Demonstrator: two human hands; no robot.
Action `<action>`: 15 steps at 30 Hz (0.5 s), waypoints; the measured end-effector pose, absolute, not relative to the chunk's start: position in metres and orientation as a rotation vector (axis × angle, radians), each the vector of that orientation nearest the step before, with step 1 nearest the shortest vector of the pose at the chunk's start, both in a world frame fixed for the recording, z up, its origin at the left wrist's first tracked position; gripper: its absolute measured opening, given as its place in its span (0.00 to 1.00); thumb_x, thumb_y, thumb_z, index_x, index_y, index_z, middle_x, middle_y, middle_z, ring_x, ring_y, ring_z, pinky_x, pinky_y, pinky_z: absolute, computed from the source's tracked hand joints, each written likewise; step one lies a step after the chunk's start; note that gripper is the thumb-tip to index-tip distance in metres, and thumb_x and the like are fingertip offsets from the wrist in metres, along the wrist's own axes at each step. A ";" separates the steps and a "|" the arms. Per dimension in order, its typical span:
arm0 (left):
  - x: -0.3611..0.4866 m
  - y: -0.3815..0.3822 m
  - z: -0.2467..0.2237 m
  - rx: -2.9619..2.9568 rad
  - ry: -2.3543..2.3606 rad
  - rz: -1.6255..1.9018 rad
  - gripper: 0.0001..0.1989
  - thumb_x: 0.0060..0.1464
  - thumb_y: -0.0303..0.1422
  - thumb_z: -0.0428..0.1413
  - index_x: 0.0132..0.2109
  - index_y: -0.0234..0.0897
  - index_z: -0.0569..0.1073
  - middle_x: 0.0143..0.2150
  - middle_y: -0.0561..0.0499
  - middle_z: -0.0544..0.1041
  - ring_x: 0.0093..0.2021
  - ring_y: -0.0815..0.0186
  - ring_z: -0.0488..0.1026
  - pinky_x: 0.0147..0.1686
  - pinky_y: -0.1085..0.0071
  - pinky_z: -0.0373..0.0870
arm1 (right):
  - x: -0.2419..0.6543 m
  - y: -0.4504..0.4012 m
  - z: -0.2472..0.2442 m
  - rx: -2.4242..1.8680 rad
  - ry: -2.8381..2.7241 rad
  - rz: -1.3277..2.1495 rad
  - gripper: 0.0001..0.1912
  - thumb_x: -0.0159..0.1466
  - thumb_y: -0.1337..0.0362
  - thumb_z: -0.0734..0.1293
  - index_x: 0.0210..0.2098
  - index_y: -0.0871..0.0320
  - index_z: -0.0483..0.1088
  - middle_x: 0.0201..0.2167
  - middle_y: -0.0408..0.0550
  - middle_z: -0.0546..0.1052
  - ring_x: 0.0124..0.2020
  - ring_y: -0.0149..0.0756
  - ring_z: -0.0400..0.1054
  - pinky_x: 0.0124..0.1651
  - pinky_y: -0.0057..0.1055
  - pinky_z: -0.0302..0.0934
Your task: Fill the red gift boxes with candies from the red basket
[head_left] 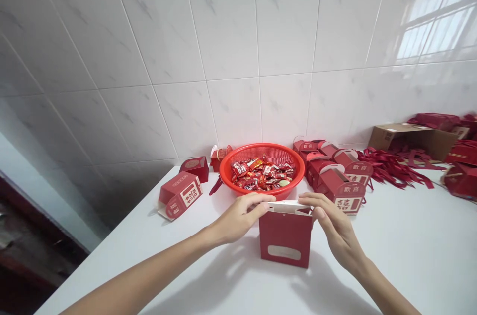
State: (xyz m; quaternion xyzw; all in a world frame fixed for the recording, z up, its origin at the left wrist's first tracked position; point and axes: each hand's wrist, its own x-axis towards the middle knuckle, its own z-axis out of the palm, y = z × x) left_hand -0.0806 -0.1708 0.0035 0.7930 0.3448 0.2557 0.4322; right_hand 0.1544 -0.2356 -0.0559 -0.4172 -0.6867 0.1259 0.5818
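A dark red cardboard candy box (285, 233) stands upright on the white table in front of me, with a pale oval patch low on its near face. Its pale inner flaps show at the top, partly folded inward. My left hand (241, 216) grips the top left edge, thumb at the near side and fingers reaching over. On the other side my right hand (334, 225) holds the top right corner between thumb and fingers. Just behind the box sits a red plastic basket (225, 181) of wrapped candies (261, 174).
Several folded red boxes (341, 190) stand together right of the basket. Two more boxes (182, 195) lie at the left. Dark red ribbons (391, 168) spill near an open brown carton (441, 142). A tiled wall (238, 46) rises behind the table (417, 245).
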 end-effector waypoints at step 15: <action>-0.071 -0.084 0.027 2.033 0.745 0.768 0.18 0.56 0.44 0.56 0.44 0.34 0.80 0.45 0.44 0.82 0.47 0.56 0.77 0.51 0.63 0.71 | 0.169 -0.189 -0.003 -1.010 -1.323 0.443 0.18 0.69 0.50 0.61 0.41 0.56 0.75 0.16 0.39 0.68 0.20 0.34 0.64 0.29 0.32 0.59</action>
